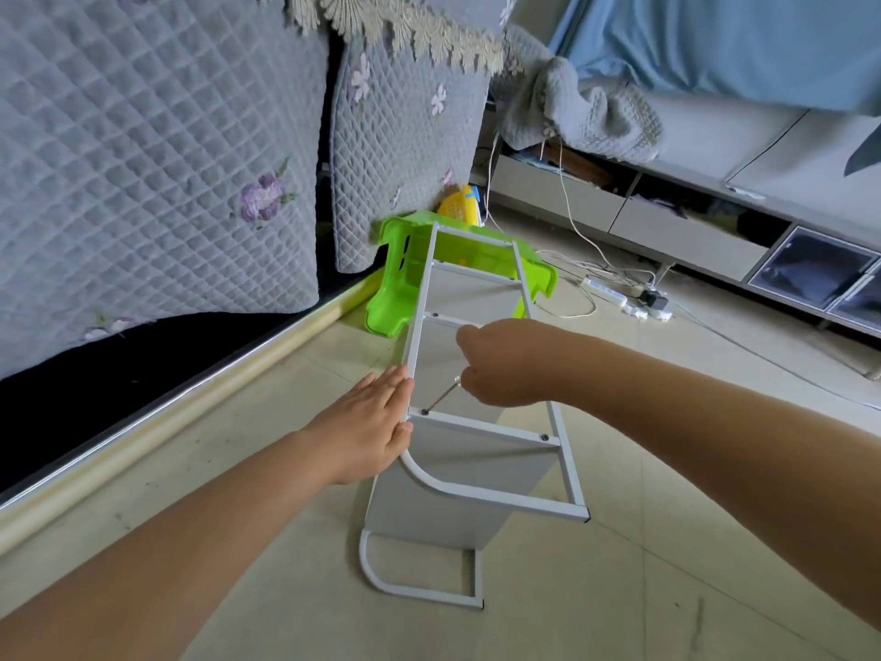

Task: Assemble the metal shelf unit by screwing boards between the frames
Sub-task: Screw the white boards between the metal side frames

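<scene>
The white metal shelf unit lies on its side on the tiled floor, with its upper frame (481, 429) facing me and its lower frame (419, 591) resting on the tiles. A grey board (443, 508) stands between the two frames. My left hand (369, 429) lies flat, fingers together, against the left rail of the upper frame. My right hand (505, 362) is closed on a thin metal hex key (441, 395). Its tip sits in a screw (425, 413) at the left end of a crossbar. A second screw (543, 437) shows at the crossbar's right end.
A green plastic stool (405, 274) lies tipped over behind the shelf's far end. A quilted grey sofa cover (157, 150) hangs on the left. White power strips and cables (624, 298) lie on the floor to the right, in front of a low TV cabinet (691, 221).
</scene>
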Available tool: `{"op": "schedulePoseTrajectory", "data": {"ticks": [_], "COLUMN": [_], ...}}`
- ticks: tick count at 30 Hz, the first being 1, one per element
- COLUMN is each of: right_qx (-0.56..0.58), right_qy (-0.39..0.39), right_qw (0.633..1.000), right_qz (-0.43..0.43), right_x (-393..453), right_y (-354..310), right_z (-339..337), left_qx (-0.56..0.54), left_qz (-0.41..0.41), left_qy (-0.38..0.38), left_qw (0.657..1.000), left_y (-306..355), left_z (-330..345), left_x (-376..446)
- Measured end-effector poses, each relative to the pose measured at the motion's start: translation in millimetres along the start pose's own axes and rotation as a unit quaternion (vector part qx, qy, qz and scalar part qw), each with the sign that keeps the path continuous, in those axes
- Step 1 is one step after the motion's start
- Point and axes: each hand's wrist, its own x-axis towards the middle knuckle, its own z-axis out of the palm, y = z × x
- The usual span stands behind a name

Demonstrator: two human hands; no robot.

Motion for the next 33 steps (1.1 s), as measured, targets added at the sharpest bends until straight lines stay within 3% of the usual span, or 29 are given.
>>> {"op": "schedulePoseTrajectory", "data": {"ticks": [6, 9, 16, 23, 28, 33], "right_qx": [-0.1, -0.078, 0.003, 0.01, -0.047, -0.028], "right_qy": [0.056, 0.071, 0.022, 0.006, 0.069, 0.083], "right_qw": [0.987, 0.99, 0.999, 0.999, 0.993, 0.996], "right_qz": [-0.111, -0.092, 0.034, -0.03, -0.088, -0.025], "right_x": [2.3, 7.8, 22.7, 14.0, 7.9, 12.0], "right_y": [0.7, -5.6, -24.1, -10.2, -6.9, -12.8], "right_z": [-8.5, -9.2, -19.5, -14.9, -9.0, -5.8], "left_qx": [-0.016, -0.024, -0.043, -0.051, -0.06, -0.066], "left_qz": [0.009, 0.011, -0.005, -0.003, -0.013, -0.011], "left_qy": [-0.007, 0.0, -0.003, -0.015, -0.026, -0.032], "left_qw": [1.0, 1.0, 0.999, 0.999, 0.998, 0.997], "left_y": [-2.1, -3.1, -2.9, 2.9, 4.8, 5.5], "left_z": [5.5, 7.0, 3.7, 3.2, 1.3, 0.6], "left_x": [-1.0, -4.2, -1.0, -9.7, -11.6, -15.2]}}
